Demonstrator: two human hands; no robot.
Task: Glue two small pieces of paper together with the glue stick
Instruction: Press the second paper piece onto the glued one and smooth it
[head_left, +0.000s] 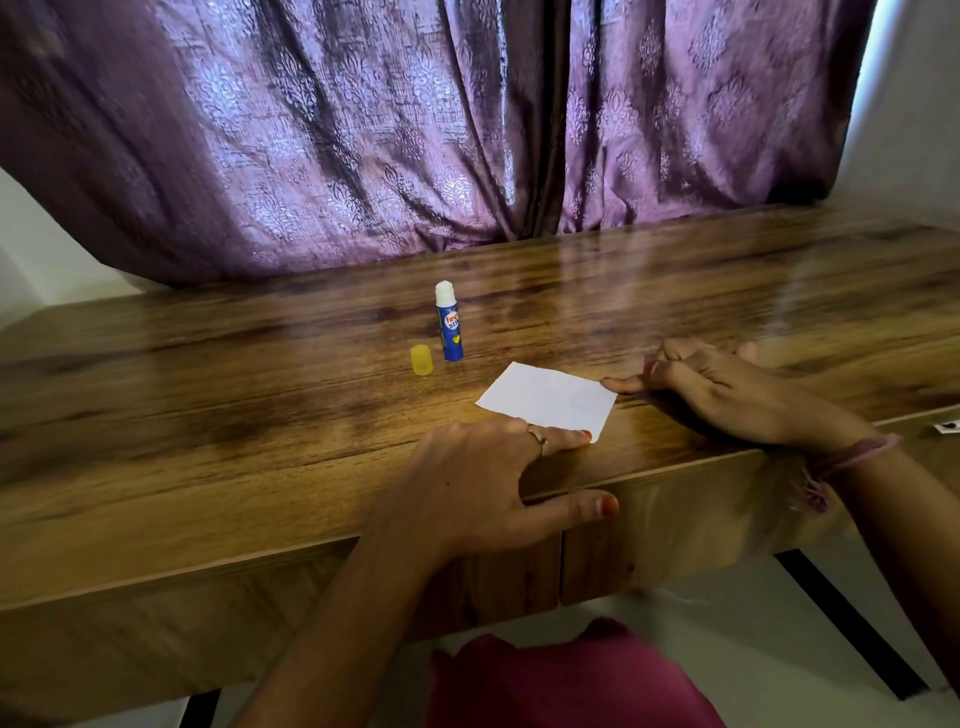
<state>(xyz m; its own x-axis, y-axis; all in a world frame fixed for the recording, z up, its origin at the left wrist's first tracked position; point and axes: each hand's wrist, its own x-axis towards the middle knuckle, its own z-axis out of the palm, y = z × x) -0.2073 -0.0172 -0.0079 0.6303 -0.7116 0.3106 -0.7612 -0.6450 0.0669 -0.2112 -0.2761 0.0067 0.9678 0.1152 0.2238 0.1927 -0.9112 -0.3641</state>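
A small white piece of paper (548, 399) lies flat on the wooden table (260, 415) near its front edge. I see a single sheet; a second one under it cannot be made out. My left hand (483, 478) rests on the table with a straight finger touching the paper's near corner. My right hand (727, 389) lies at the paper's right edge, its fingers curled, the thumb tip touching the edge. A blue glue stick (449, 322) stands upright and uncapped behind the paper, white glue showing on top. Its yellow cap (422, 359) stands just to its left.
A purple patterned curtain (415, 130) hangs behind the table. The table's front edge runs under my wrists. Below it are a light floor and red clothing (571, 680). A small white object (945, 426) sits at the far right edge.
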